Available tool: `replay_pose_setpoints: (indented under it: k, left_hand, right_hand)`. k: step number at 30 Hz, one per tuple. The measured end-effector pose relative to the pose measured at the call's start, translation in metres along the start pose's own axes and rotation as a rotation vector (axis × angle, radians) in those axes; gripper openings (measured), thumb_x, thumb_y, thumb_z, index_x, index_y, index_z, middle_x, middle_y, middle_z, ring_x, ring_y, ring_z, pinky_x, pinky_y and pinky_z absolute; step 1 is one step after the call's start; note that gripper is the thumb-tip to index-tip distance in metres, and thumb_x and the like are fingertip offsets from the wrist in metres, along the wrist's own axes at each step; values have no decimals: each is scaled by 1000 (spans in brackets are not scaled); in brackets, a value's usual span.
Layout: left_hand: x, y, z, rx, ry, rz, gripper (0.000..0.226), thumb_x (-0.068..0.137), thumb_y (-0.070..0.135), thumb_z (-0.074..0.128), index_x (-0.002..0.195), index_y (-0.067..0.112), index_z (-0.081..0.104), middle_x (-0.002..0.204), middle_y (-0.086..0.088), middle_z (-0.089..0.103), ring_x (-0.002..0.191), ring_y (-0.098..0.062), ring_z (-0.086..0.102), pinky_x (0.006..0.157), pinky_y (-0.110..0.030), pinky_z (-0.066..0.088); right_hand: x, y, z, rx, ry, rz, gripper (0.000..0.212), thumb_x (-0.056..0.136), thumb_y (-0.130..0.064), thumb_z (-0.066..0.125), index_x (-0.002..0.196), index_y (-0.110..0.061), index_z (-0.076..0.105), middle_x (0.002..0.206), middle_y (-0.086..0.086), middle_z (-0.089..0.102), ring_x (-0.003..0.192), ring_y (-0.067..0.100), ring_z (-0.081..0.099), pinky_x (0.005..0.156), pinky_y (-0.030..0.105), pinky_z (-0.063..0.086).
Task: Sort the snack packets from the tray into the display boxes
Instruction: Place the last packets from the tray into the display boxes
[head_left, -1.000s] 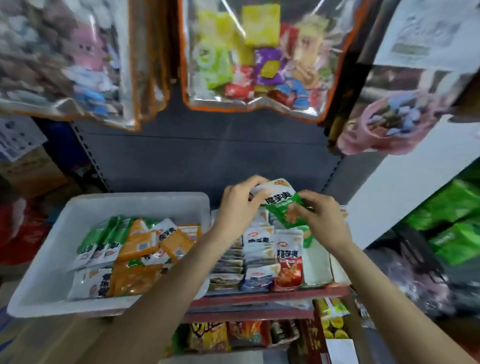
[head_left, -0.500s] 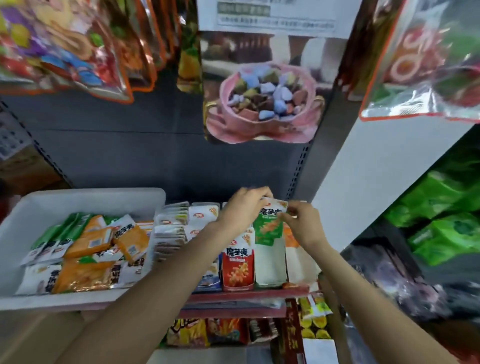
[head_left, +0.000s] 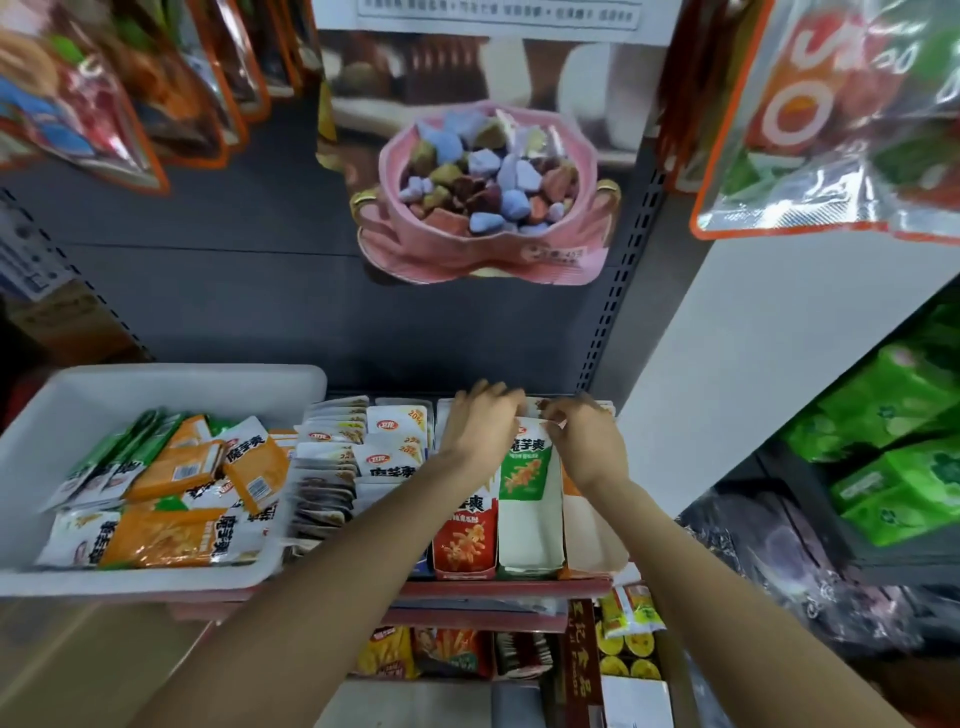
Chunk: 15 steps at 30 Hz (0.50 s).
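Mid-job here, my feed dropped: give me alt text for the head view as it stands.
Both hands, left hand and right hand, pinch the top of a green packet standing in a white display box on the shelf. To the left, a white tray holds more orange, green and white snack packets.

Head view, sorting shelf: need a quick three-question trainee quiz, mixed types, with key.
1. True or false: the white tray sits left of the display boxes.
2. Both hands meet at the top of a packet in which box? A) red box B) green-and-white box C) the tray
3. Fill in: the tray's remaining packets are mostly green, white and ____.

Key: 1 true. 2 B: left hand, right hand, green-and-white box, beside the red box. 3 orange.
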<state>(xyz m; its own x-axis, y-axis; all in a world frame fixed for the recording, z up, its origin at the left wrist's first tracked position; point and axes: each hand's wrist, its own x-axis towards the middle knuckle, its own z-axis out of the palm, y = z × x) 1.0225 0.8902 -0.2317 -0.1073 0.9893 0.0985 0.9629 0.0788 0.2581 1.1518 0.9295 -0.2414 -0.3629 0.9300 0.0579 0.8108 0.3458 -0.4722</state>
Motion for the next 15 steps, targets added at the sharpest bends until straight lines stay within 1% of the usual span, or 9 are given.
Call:
replay_pose_setpoints:
  k: [2, 4, 6, 8, 11, 12, 13, 14, 15]
  left_hand:
    - [-7, -6, -5, -62, 65, -20, 22, 94, 21, 51, 114, 20, 58, 116, 1, 59, 111, -20, 46, 91, -33, 34]
    - [-17, -15, -16, -145, 140, -33, 22, 93, 24, 54, 114, 19, 60, 113, 2, 60, 109, -19, 48, 90, -33, 34]
    - [-29, -28, -28, -212, 202, -36, 22, 91, 24, 56, 111, 18, 62, 109, 1, 62, 105, -19, 50, 89, -34, 37]
    - [-43, -47, -39, -270, 245, -68, 20, 89, 21, 58, 108, 16, 64, 105, 0, 65, 101, -20, 53, 87, -37, 43]
    - [-72, -86, -53, -350, 345, -170, 17, 86, 14, 62, 102, 12, 67, 95, -4, 67, 89, -18, 60, 77, -37, 51]
    - [-83, -101, -58, -394, 386, -216, 16, 85, 11, 62, 100, 12, 67, 92, -3, 68, 86, -16, 61, 74, -32, 52]
    - [-94, -118, -64, -437, 413, -271, 14, 85, 10, 62, 99, 12, 67, 90, 0, 67, 82, -13, 61, 72, -23, 51]
    - [-106, -135, -70, -465, 426, -330, 14, 86, 9, 61, 98, 12, 67, 88, 3, 66, 79, -9, 59, 69, -13, 46]
    - [-116, -153, -74, -476, 431, -386, 13, 86, 8, 61, 98, 12, 67, 87, 5, 65, 77, -7, 57, 65, -7, 41]
  right_hand:
    - [-4, -4, 0, 17, 50, -1, 20, 90, -14, 55, 107, -16, 66, 113, 7, 57, 95, 26, 59, 78, 35, 49]
    - [-8, -15, 1, 43, 78, -40, 21, 91, -13, 55, 109, -14, 65, 114, 7, 55, 98, 25, 56, 83, 32, 45]
    - [-10, -35, 3, 100, 45, -103, 20, 91, -12, 55, 108, -11, 65, 112, 9, 56, 100, 25, 55, 86, 31, 41]
    - [-8, -61, 8, 145, 5, -174, 18, 90, -12, 57, 105, -10, 66, 108, 10, 58, 97, 26, 56, 85, 31, 42]
    - [-6, -110, 22, 214, -47, -271, 17, 89, -10, 57, 103, -9, 67, 104, 11, 59, 94, 25, 57, 83, 31, 43]
    - [-7, -127, 29, 231, -63, -305, 18, 89, -8, 57, 103, -8, 67, 103, 11, 59, 92, 25, 57, 82, 30, 43]
    - [-9, -145, 36, 244, -81, -336, 18, 88, -7, 56, 103, -8, 67, 103, 11, 59, 92, 24, 57, 82, 30, 44]
    - [-11, -163, 44, 256, -102, -370, 19, 89, -7, 55, 104, -8, 67, 103, 11, 58, 92, 24, 57, 82, 31, 45]
    - [-13, -182, 53, 262, -122, -410, 19, 89, -7, 54, 104, -8, 66, 104, 11, 58, 92, 25, 58, 83, 33, 46]
